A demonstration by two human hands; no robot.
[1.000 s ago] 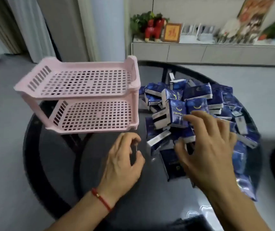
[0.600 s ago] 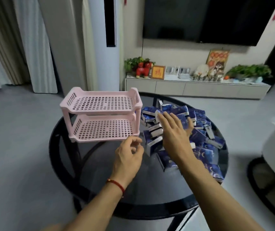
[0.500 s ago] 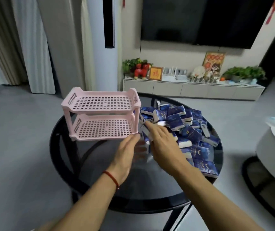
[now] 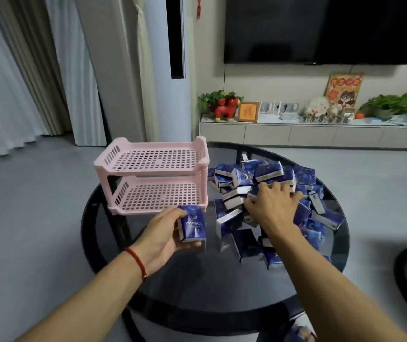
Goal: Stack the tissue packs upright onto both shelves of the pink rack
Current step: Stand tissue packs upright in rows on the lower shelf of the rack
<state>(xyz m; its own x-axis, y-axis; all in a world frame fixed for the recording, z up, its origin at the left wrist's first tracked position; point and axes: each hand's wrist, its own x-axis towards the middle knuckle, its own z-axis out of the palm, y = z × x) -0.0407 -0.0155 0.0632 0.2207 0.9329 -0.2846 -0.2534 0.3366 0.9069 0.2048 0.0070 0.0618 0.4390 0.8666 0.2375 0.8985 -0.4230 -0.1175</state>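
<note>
the left hand (image 4: 163, 234) pinches one blue tissue pack (image 4: 193, 223) upright between thumb and fingers, just in front of the lower shelf (image 4: 156, 197) of the pink rack (image 4: 154, 175), which stands on the round dark glass worktop (image 4: 197, 277). both the lower and the upper shelf (image 4: 156, 159) hold nothing yet. the right hand (image 4: 272, 208) lies palm down, fingers spread, on the loose heap of tissue packs (image 4: 271, 206) to the right of the rack; whether it grips one i cannot tell.
</note>
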